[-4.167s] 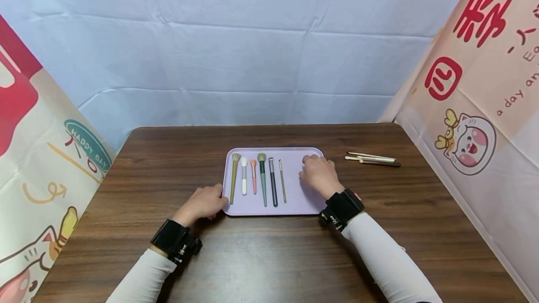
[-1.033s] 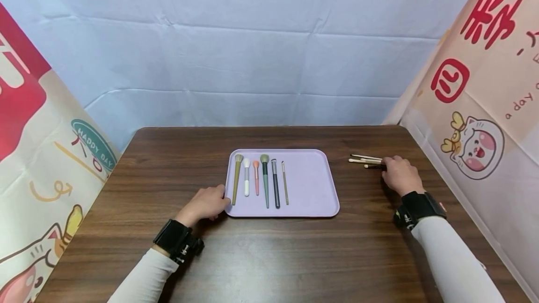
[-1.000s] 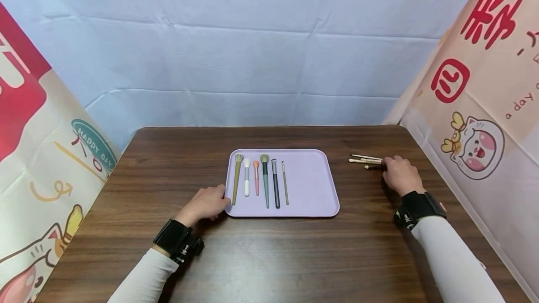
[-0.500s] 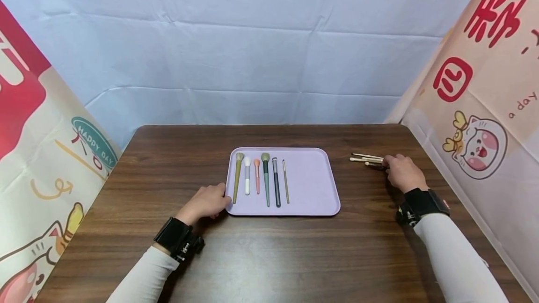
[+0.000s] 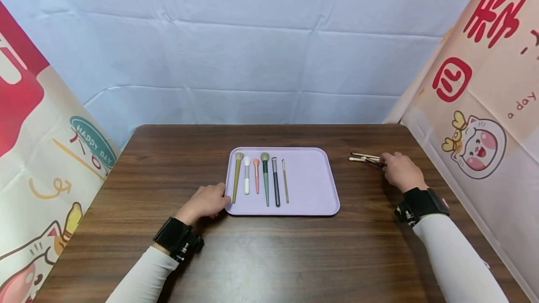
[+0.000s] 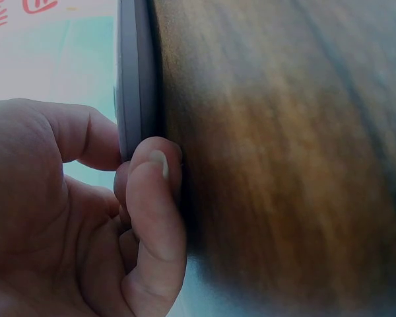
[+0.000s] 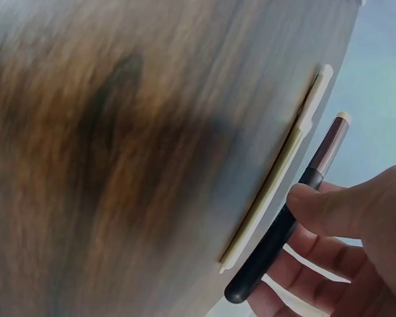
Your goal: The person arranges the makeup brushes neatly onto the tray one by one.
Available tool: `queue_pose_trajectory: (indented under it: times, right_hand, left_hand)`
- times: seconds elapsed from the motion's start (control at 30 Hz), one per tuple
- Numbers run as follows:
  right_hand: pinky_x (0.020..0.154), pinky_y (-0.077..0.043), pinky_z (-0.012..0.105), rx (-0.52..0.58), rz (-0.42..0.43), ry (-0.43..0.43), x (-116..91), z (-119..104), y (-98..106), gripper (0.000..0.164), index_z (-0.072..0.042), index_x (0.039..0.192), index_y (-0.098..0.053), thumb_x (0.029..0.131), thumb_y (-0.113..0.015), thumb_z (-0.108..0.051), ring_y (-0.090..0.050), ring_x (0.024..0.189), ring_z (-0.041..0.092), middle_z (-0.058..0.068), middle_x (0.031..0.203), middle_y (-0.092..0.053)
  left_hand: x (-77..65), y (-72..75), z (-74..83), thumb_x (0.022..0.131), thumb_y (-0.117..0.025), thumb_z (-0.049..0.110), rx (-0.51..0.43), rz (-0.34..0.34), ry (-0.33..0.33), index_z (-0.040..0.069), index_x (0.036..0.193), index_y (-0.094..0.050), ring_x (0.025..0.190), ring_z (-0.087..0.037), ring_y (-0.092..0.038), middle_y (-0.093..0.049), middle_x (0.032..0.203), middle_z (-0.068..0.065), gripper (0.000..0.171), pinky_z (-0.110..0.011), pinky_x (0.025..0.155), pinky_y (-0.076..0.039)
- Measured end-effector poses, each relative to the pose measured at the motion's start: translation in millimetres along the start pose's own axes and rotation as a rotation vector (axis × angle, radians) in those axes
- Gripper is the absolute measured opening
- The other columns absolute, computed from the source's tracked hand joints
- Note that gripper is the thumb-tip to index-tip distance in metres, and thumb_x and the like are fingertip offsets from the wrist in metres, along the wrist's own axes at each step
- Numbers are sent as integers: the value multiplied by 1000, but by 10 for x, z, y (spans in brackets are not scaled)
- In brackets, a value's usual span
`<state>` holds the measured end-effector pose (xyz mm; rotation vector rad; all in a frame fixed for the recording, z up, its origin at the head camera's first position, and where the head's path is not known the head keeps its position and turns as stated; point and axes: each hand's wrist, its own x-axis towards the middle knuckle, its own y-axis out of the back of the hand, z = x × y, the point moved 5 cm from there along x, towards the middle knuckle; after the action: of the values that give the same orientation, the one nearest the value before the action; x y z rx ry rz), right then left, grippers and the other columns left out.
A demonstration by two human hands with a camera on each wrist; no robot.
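Observation:
My left hand (image 5: 206, 201) holds the near left corner of a lilac tray (image 5: 311, 181). In the left wrist view, thumb and fingers pinch the tray's edge (image 6: 133, 79). Several makeup brushes lie side by side on the tray, from an olive brush (image 5: 236, 179) at the left to a thin brush (image 5: 285, 181). Right of the tray, my right hand (image 5: 403, 172) pinches a black-handled makeup brush (image 7: 267, 251) between thumb and fingers. Its pale tip points up and away in the right wrist view. Beside it, cream-handled brushes (image 7: 270, 185) lie on the table.
The tray rests on a dark wooden table (image 5: 261, 256). A pale cloth (image 5: 244, 50) hangs behind the far edge. Printed cloths stand at the left (image 5: 50, 153) and right (image 5: 476, 106) sides.
My right hand has gone from the tray's right part to the loose brushes. In the last half second, the black-handled brush has turned and come closer to the cream ones. My left hand stays put.

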<state>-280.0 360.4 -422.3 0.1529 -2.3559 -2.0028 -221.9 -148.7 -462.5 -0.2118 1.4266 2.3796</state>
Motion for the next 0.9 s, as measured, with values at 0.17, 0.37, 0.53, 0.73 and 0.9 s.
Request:
queue_pose_trajectory:
  times: [0.17,0.37,0.53,0.73,0.9]
  right_hand:
    - [68,-50,58,-1,-22,-5,1,-82,27,25,3,119,-60,95,-62,-3,-60,95,48,30,107,-57]
    - [67,-51,56,9,-19,14,4,-138,43,23,2,117,-60,95,-62,-3,-61,93,45,29,105,-58]
    - [67,-51,55,8,-28,19,-11,-212,45,24,1,119,-61,95,-62,-4,-61,94,45,28,107,-58]
    - [73,-51,61,-8,-14,45,2,-365,5,23,-1,116,-63,94,-63,-5,-61,98,47,28,106,-60]
    - [78,-51,62,-6,-11,63,28,-519,-22,22,0,115,-64,94,-63,-6,-62,102,48,28,109,-64]
  left_hand:
    - [11,1,-6,95,-56,23,17,13,-8,7,102,-59,47,-17,-58,-60,60,-3,18,-30,50,-46]
    - [10,-6,-10,95,-57,22,14,17,-11,6,102,-59,47,-17,-59,-60,60,-4,18,-30,49,-46]
    - [3,-7,-4,95,-57,22,10,16,-9,6,102,-59,47,-17,-59,-60,60,-4,17,-30,49,-46]
    - [-2,-2,-5,94,-57,22,8,15,-3,7,101,-59,48,-17,-59,-60,60,-4,17,-30,49,-46]
    - [-3,1,-1,94,-57,22,6,18,-11,6,101,-59,47,-17,-58,-60,60,-4,17,-30,49,-45]
